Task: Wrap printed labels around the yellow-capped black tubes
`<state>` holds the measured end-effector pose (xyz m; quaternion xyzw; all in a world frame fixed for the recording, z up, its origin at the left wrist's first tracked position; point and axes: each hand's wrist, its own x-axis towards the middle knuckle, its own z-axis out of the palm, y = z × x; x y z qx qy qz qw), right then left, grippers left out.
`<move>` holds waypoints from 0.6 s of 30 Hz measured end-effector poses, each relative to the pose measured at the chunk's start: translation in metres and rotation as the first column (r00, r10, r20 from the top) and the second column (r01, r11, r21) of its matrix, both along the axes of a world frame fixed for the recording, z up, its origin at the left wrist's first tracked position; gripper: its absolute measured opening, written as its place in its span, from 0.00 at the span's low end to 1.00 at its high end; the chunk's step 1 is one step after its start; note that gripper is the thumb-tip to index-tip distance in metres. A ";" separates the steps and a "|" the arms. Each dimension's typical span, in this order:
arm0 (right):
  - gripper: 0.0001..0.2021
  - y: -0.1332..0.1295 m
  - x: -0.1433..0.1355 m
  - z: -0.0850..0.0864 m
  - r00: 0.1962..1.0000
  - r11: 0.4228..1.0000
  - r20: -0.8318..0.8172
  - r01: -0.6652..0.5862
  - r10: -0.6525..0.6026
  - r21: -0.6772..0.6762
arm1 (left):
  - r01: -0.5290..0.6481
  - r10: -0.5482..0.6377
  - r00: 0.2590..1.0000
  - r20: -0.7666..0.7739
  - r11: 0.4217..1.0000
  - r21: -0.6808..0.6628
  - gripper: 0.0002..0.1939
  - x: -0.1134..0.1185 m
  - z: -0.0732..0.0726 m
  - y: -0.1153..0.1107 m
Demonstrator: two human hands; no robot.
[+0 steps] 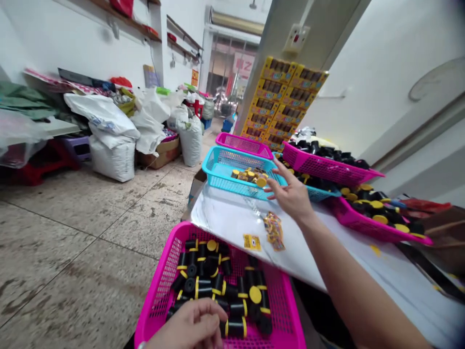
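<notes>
My right hand reaches over the table to the right end of a blue basket. Its fingers are apart and nothing shows in them. Inside that basket lies a small heap of yellow-capped pieces. My left hand is low over a pink basket, its fingers curled; whatever they hold is hidden. Black cylinders with yellow caps fill much of this basket, and one black cylinder lies right beside the left fingertips. On the white table, printed yellow labels lie in a loose pile.
More pink baskets of black and yellow parts stand at the right. Stacked yellow boxes lean on the pillar. White sacks line the left wall above a speckled floor. A dark flat object lies at the table's right.
</notes>
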<state>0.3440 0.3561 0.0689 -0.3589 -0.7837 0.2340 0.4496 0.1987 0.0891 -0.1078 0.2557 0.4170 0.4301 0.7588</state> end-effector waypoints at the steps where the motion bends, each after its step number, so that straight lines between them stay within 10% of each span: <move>1: 0.21 0.000 0.002 -0.002 0.998 1.000 0.060 0.025 -0.026 0.018 | -0.028 0.028 0.999 0.029 0.999 -0.018 0.27 -0.001 0.002 -0.003; 9: 0.08 -0.065 0.039 -0.090 0.830 0.992 0.558 -0.075 0.007 0.099 | -0.135 0.137 0.990 0.026 0.989 -0.067 0.19 -0.015 0.015 0.004; 18: 0.01 -0.086 0.031 -0.103 0.908 0.993 0.418 -0.059 0.010 0.103 | -0.188 0.189 0.975 0.114 0.982 -0.015 0.18 -0.004 0.039 0.043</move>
